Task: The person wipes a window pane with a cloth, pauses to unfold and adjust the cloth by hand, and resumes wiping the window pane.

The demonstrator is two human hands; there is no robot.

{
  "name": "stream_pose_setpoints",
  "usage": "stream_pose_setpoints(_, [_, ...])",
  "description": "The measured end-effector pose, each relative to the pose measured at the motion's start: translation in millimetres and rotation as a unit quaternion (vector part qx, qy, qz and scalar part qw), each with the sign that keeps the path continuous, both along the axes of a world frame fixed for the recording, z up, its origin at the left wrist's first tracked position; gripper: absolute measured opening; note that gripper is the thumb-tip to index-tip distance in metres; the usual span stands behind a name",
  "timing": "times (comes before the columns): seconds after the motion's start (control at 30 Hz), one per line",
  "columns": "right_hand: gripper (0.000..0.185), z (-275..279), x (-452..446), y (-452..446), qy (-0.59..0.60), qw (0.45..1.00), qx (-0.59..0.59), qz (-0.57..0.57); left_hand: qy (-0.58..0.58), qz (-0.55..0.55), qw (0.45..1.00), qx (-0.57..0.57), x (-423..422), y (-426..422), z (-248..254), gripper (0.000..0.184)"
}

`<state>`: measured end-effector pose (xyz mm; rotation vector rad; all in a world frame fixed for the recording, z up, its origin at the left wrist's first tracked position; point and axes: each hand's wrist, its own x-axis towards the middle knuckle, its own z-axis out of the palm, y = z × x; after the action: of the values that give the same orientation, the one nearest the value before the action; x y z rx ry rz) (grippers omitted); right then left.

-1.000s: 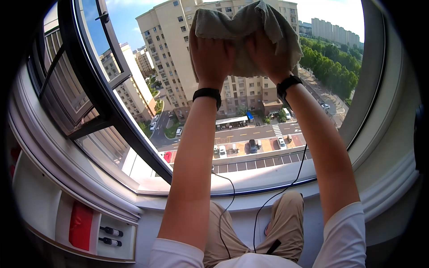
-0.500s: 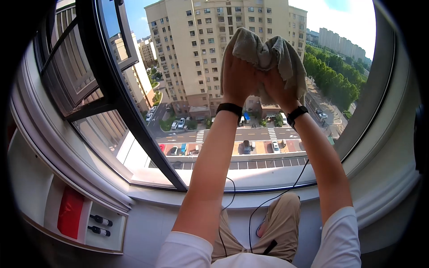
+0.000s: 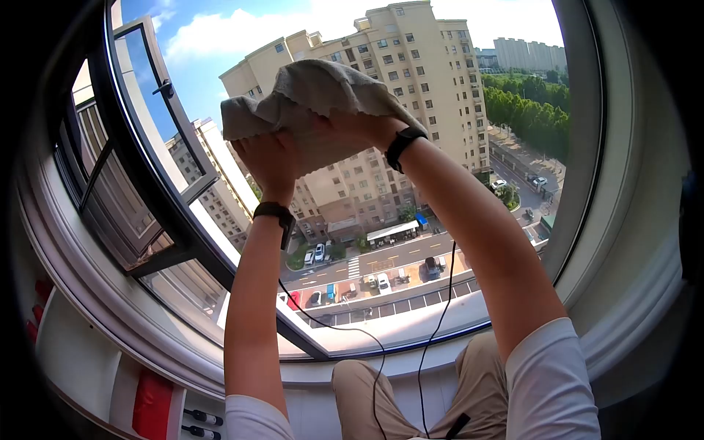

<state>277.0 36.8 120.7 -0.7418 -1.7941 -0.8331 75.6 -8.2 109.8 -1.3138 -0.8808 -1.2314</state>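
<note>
Reference for all positions: the pane [image 3: 524, 194]. The person faces the pane with both arms raised, and the cloth [image 3: 323, 88] is held up before its upper left part; I cannot tell whether the cloth touches the glass. The left hand [image 3: 268, 160] bears on the lower left portion of the cloth, and the right hand [image 3: 361, 130] bears on its right portion, set slightly higher on the pane. The upper edge of the cloth folds forward over both hands. The fingers of each hand run up beneath this fold, so their tips are hidden; I cannot tell whether they pinch the fabric or lie flat against it. A black band is fitted on the left wrist [image 3: 275, 213], and another on the right wrist [image 3: 402, 147]. Left of the pane stands a dark post [image 3: 192, 238], with an open sash [image 3: 176, 110] beyond it. Two black cables, the left [image 3: 382, 348] and the right [image 3: 448, 297], hang in front of the lower pane. The cabinet [image 3: 77, 359], below and left of the pane, contains a red item [image 3: 152, 403] and two bottles [image 3: 207, 418].
</note>
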Motion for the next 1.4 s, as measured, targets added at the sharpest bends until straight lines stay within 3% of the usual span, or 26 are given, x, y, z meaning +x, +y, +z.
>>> stream_pose_setpoints(0.07, [0.06, 28.3, 64.0, 2.3, 0.073, 0.996, 0.004, 0.045, 0.056, -0.03, 0.998, 0.022, 54.5, 2.6, 39.4, 0.051])
stream_pose_setpoints(0.1, [0.059, 39.0, 103.5, -30.5, 0.099, 0.994, -0.051, 0.021, 0.063, -0.01, 0.998, -0.025, 89.5, -0.4, 52.7, 0.049])
stream_pose_setpoints(0.13, [0.055, 47.5, 144.2, -13.4, 0.087, 0.99, -0.026, -0.112, 0.06, 0.015, 0.997, 0.038, 131.0, 13.8, 68.6, 0.047])
stream_pose_setpoints(0.17, [0.049, 40.5, 177.1, -16.3, 0.178, 0.973, -0.029, -0.144, 0.091, -0.079, 0.991, 0.054, 169.6, 12.8, 74.8, 0.045])
stream_pose_setpoints(0.2, [0.042, 32.4, 219.6, -33.8, 0.148, 0.968, 0.144, -0.138, 0.091, -0.071, 0.992, 0.048, 211.4, 14.3, 77.6, 0.043])
stream_pose_setpoints(0.23, [0.038, 14.8, 248.1, -43.8, 0.198, 0.968, 0.06, -0.139, 0.096, -0.118, 0.988, 0.031, 249.7, 20.5, 70.8, 0.044])
stream_pose_setpoints(0.27, [0.039, -4.4, 278.1, -54.5, 0.181, 0.96, 0.11, -0.182, 0.102, -0.166, 0.981, 0.016, 288.0, 27.0, 60.6, 0.046])
stream_pose_setpoints(0.3, [0.04, -32.5, 312.4, -45.1, 0.184, 0.944, 0.119, -0.246, 0.115, -0.152, 0.981, 0.022, 323.5, 27.1, 45.2, 0.05])
stream_pose_setpoints(0.33, [0.04, -63.0, 340.6, -32.5, 0.181, 0.926, 0.125, -0.307, 0.119, -0.207, 0.97, 0.052, 354.7, 29.9, 26.0, 0.056])
stream_pose_setpoints(0.37, [0.041, -90.1, 353.2, -43.9, 0.22, 0.924, 0.035, -0.312, 0.16, -0.109, 0.981, 0.013, 385.8, 33.3, 1.7, 0.063])
stream_pose_setpoints(0.4, [0.034, -116.9, 370.7, -46.5, 0.185, 0.921, 0.021, -0.343, 0.184, -0.114, 0.969, -0.118, 397.5, -6.1, -15.0, 0.072])
stream_pose_setpoints(0.43, [0.028, -143.9, 388.3, -49.1, 0.148, 0.916, 0.009, -0.372, 0.145, -0.259, 0.953, -0.057, 424.3, 15.5, -43.9, 0.07])
stream_pose_setpoints(0.5, [0.032, -222.5, 432.2, -14.9, 0.234, 0.923, -0.001, -0.304, 0.214, -0.146, 0.963, -0.075, 440.6, -5.3, -98.6, 0.065])
stream_pose_setpoints(0.57, [0.034, -277.4, 446.0, -12.5, 0.329, 0.918, -0.052, -0.217, 0.259, -0.129, 0.951, -0.11, 444.4, -5.1, -153.3, 0.063])
stream_pose_setpoints(0.63, [0.035, -308.1, 429.1, -42.5, 0.44, 0.88, -0.136, -0.12, 0.265, -0.438, 0.815, -0.273, 461.1, 16.8, -205.5, 0.062])
stream_pose_setpoints(0.67, [0.037, -296.1, 426.3, -44.9, 0.413, 0.892, -0.13, -0.133, 0.292, -0.369, 0.851, -0.235, 466.7, 20.2, -224.7, 0.062])
stream_pose_setpoints(0.73, [0.04, -267.2, 408.5, -47.8, 0.367, 0.911, -0.115, -0.15, 0.301, -0.294, 0.888, -0.186, 452.5, 17.2, -219.1, 0.062])
stream_pose_setpoints(0.83, [0.046, -237.0, 371.0, -58.6, 0.31, 0.93, -0.1, -0.172, 0.249, -0.274, 0.917, -0.147, 411.4, 2.1, -190.8, 0.062])
stream_pose_setpoints(0.9, [0.045, -222.7, 347.0, -64.5, 0.276, 0.939, -0.086, -0.186, 0.209, -0.229, 0.946, -0.094, 371.8, -3.3, -145.8, 0.06])
stream_pose_setpoints(1.0, [0.039, -154.7, 279.7, -57.9, 0.19, 0.966, -0.017, -0.172, 0.16, -0.151, 0.975, -0.037, 290.4, -8.3, -82.8, 0.059])
stream_pose_setpoints(1.1, [0.036, -60.3, 175.1, -51.4, 0.088, 0.982, 0.092, -0.139, 0.142, -0.153, 0.978, -0.006, 189.4, -11.6, -18.7, 0.058])
stream_pose_setpoints(1.17, [0.035, -16.4, 100.8, -57.7, 0.015, 0.972, 0.19, -0.134, 0.094, -0.237, 0.966, 0.036, 121.8, -11.5, 5.6, 0.046])
stream_pose_setpoints(1.27, [0.033, 2.8, 4.5, -95.8, -0.061, 0.954, 0.165, -0.242, 0.019, -0.199, 0.98, 0.022, 35.2, -11.2, -2.2, 0.038])
stream_pose_setpoints(1.33, [0.031, -18.6, -37.9, -77.2, 0.025, 0.987, -0.05, -0.15, -0.02, -0.154, 0.987, 0.047, 1.1, -12.9, -25.2, 0.032])
stream_pose_setpoints(1.4, [0.045, -62.1, -39.0, -38.7, 0.017, 0.997, 0.067, 0.027, -0.052, -0.089, 0.995, 0.008, -18.6, -8.3, -60.5, 0.038])
